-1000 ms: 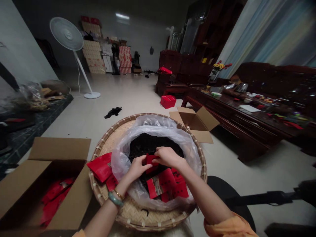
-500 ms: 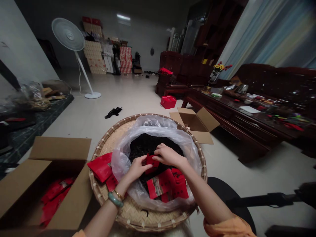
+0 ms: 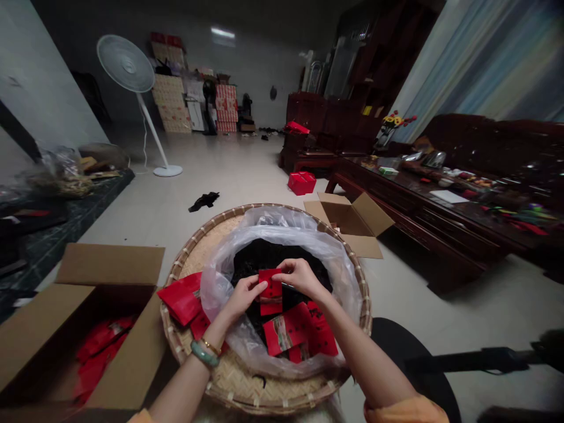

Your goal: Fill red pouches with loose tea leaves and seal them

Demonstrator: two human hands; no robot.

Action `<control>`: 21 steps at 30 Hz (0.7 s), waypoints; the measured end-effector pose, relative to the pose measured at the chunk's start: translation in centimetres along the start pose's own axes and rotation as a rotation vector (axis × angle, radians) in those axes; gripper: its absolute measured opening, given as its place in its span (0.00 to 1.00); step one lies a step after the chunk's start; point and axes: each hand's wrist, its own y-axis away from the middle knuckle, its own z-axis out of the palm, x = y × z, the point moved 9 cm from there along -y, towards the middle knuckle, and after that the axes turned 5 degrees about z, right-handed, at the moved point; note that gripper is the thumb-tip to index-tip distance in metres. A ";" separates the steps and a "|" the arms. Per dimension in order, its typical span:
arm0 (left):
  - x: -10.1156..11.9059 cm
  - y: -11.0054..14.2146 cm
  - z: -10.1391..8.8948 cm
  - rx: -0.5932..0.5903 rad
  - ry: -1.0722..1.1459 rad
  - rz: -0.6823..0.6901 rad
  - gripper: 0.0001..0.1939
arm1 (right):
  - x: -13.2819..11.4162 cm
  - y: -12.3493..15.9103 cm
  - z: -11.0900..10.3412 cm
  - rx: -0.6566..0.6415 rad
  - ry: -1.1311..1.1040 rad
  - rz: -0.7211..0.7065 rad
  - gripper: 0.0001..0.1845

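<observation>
Both my hands meet over the middle of a round bamboo tray (image 3: 185, 264). My left hand (image 3: 242, 298) and my right hand (image 3: 300, 277) pinch the top of a small red packet (image 3: 270, 294) from either side. Beneath it, dark loose tea leaves (image 3: 268, 258) fill a clear plastic bag (image 3: 222, 288) lying on the tray. Several red packets (image 3: 287, 329) lie on the bag's near edge, and more (image 3: 183, 298) sit on the tray at the left. A green bangle (image 3: 205, 354) circles my left wrist.
An open cardboard box (image 3: 110, 264) with red packets inside stands at the near left. Another carton (image 3: 348, 223) sits behind the tray. Further off are a black cloth (image 3: 203, 201), a red box (image 3: 302, 183), and a dark wooden table (image 3: 423, 200) crowded with small items.
The red packet now hangs lower and shows more of its length between my hands. My right hand has drawn slightly back from the leaves. The whole view has shifted a little.
</observation>
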 end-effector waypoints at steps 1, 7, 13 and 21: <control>0.2 0.0 0.0 0.009 0.014 0.014 0.19 | 0.5 -0.1 0.2 0.003 -0.045 0.036 0.10; -0.1 0.7 1.0 0.072 0.302 -0.099 0.22 | 0.5 -0.2 1.4 -0.036 -0.216 0.052 0.13; -1.7 1.2 2.8 0.063 0.517 -0.300 0.24 | 0.9 -0.6 2.4 -0.047 -0.213 0.059 0.13; -3.2 1.0 1.0 0.113 0.556 -0.344 0.19 | 5.3 0.9 -1.2 0.007 0.527 0.110 0.30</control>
